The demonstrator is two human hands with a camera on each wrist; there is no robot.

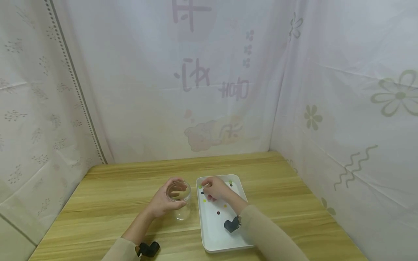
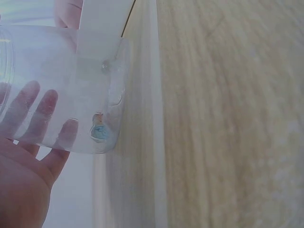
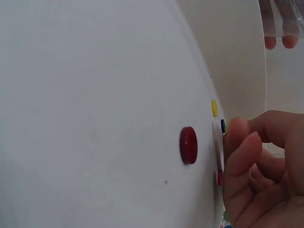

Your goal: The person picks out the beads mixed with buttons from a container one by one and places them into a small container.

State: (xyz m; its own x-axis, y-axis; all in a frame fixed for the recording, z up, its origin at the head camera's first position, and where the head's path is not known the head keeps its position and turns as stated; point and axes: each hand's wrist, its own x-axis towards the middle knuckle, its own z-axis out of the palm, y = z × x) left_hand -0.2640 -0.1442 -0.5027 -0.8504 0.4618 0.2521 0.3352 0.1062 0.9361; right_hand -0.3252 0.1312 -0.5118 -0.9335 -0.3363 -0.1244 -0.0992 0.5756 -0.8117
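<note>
My left hand holds a clear jar by its side, fingers and thumb spread around it near the rim. Small blue and orange shapes show at the jar's base in the left wrist view. Over the left far part of a white tray, my right hand reaches down with bent fingers. Its fingertips are close to a green button and a dark blue button. I cannot tell whether they pinch one. A yellow button and a dark red button lie nearby.
More small buttons are scattered in the tray, among them an orange button and a dark button at the far right. Jar and tray stand side by side on a wooden table. Patterned curtains hang behind and at both sides.
</note>
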